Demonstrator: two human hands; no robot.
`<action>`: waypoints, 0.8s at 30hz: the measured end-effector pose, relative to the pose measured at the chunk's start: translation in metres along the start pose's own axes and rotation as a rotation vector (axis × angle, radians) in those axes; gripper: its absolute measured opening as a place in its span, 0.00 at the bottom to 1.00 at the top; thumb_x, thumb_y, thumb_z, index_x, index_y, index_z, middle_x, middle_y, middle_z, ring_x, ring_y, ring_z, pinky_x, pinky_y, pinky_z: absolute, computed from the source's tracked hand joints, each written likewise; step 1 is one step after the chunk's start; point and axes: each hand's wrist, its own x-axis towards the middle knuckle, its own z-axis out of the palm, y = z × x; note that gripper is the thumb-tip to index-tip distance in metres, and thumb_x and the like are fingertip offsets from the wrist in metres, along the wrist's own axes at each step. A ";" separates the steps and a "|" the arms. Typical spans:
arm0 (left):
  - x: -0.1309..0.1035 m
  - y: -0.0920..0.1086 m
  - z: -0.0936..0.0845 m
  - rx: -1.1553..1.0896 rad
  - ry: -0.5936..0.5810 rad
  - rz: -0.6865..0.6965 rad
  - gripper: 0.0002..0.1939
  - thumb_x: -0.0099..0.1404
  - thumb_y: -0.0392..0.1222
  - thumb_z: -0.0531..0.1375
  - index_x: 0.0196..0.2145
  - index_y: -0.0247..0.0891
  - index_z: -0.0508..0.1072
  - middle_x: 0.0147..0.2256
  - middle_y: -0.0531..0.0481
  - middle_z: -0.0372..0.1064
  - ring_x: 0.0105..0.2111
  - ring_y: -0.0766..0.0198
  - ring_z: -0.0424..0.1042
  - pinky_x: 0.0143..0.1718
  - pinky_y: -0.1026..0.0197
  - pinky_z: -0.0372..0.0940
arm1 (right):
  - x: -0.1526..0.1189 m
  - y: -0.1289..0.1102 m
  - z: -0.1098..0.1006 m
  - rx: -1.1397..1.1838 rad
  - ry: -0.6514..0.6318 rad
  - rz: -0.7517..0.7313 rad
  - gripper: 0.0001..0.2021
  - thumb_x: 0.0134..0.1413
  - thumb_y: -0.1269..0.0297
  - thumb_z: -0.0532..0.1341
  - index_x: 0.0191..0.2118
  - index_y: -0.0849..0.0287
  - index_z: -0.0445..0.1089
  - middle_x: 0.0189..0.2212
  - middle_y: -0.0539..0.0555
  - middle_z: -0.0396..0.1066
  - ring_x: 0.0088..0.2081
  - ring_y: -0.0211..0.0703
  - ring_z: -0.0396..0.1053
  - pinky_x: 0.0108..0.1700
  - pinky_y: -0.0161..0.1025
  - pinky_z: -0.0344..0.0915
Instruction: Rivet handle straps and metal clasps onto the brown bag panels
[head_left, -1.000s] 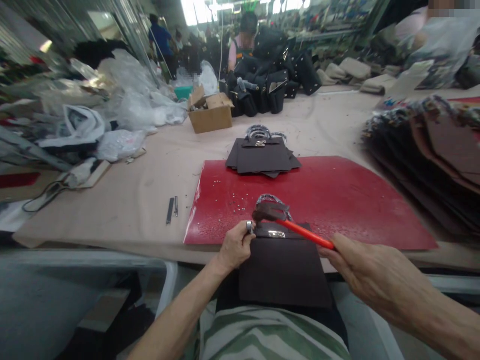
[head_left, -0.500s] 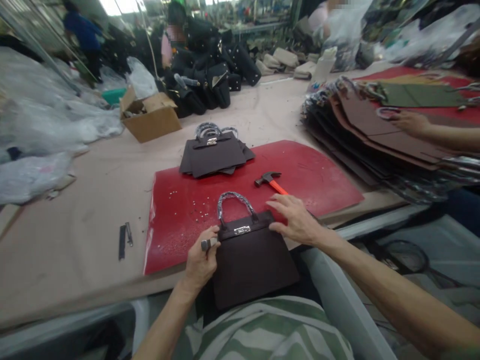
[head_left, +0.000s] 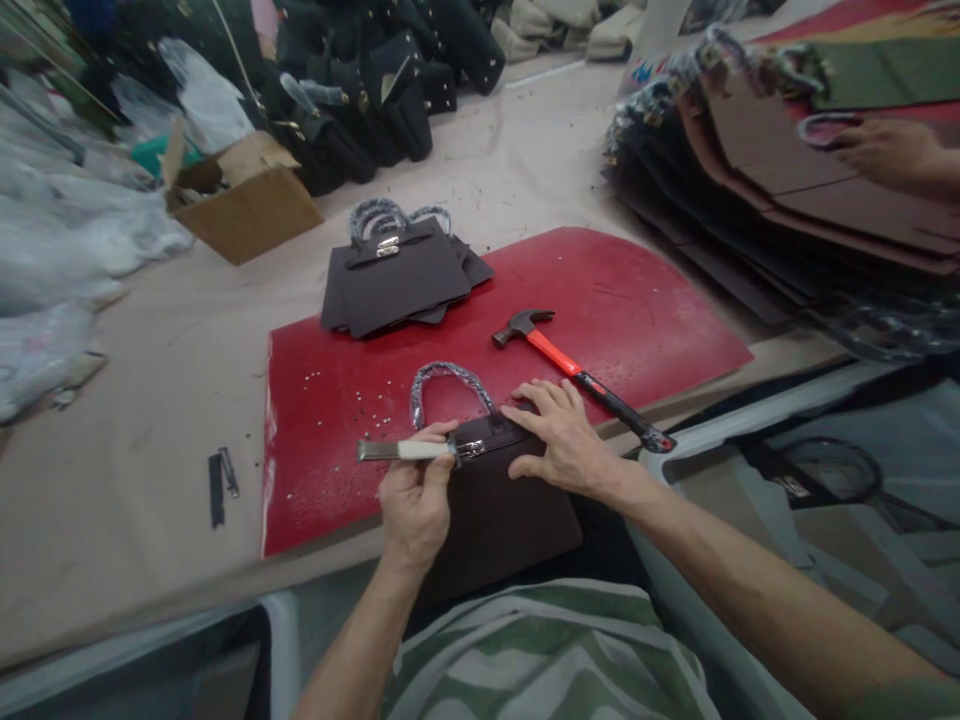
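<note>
A dark brown bag panel (head_left: pixel 510 515) with a plastic-wrapped handle (head_left: pixel 452 373) lies at the near edge of the red mat (head_left: pixel 337 375). My left hand (head_left: pixel 416 500) pinches a small tool (head_left: pixel 409 450) with a pale middle and a metal end, held level beside the panel's silver clasp (head_left: pixel 472 450). My right hand (head_left: pixel 562 440) rests on the panel's upper right part, fingers spread. Beyond it a claw hammer (head_left: pixel 553 355) with an orange and black handle lies on the mat.
Stacked panels (head_left: pixel 405 280) sit at the mat's back left. A cardboard box (head_left: pixel 247 210) and plastic bags are further left. At right, another person's hand (head_left: pixel 900 150) touches a large pile of panels (head_left: pixel 795 170). Small black pieces (head_left: pixel 217 490) lie left of the mat.
The view has tilted down. The tool in my left hand has turned from pointing toward me to lying sideways by the clasp. My right hand has shifted slightly left over the panel.
</note>
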 end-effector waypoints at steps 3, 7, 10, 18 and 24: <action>0.007 -0.007 0.027 0.093 -0.106 0.075 0.06 0.70 0.41 0.58 0.41 0.38 0.72 0.44 0.43 0.76 0.46 0.57 0.77 0.50 0.54 0.72 | 0.000 0.003 -0.002 -0.002 -0.007 0.011 0.38 0.41 0.44 0.73 0.59 0.50 0.70 0.61 0.62 0.62 0.64 0.66 0.55 0.65 0.69 0.43; 0.011 -0.017 0.032 0.261 -0.156 0.167 0.07 0.70 0.39 0.56 0.41 0.37 0.73 0.41 0.44 0.77 0.43 0.58 0.77 0.49 0.55 0.72 | -0.004 0.008 -0.003 0.045 0.008 0.004 0.41 0.43 0.42 0.72 0.61 0.56 0.66 0.61 0.64 0.63 0.65 0.65 0.55 0.67 0.66 0.44; 0.009 -0.018 0.022 0.287 -0.177 0.157 0.07 0.70 0.38 0.56 0.42 0.37 0.73 0.42 0.44 0.77 0.44 0.58 0.77 0.48 0.56 0.72 | -0.008 0.010 -0.003 0.076 -0.016 -0.027 0.40 0.46 0.43 0.71 0.62 0.58 0.66 0.60 0.64 0.65 0.64 0.65 0.55 0.67 0.66 0.43; -0.001 -0.018 0.010 0.250 -0.142 0.120 0.05 0.70 0.39 0.57 0.39 0.37 0.73 0.42 0.44 0.77 0.46 0.57 0.77 0.51 0.52 0.72 | -0.007 0.004 0.001 0.031 -0.009 -0.029 0.36 0.45 0.46 0.73 0.59 0.54 0.69 0.58 0.59 0.67 0.63 0.63 0.57 0.67 0.65 0.42; 0.000 -0.008 0.021 0.147 -0.162 0.133 0.04 0.69 0.38 0.60 0.41 0.37 0.74 0.44 0.43 0.77 0.45 0.57 0.78 0.50 0.53 0.73 | -0.005 0.000 0.003 0.047 0.029 0.025 0.34 0.41 0.51 0.75 0.56 0.54 0.71 0.57 0.60 0.66 0.62 0.62 0.58 0.67 0.65 0.44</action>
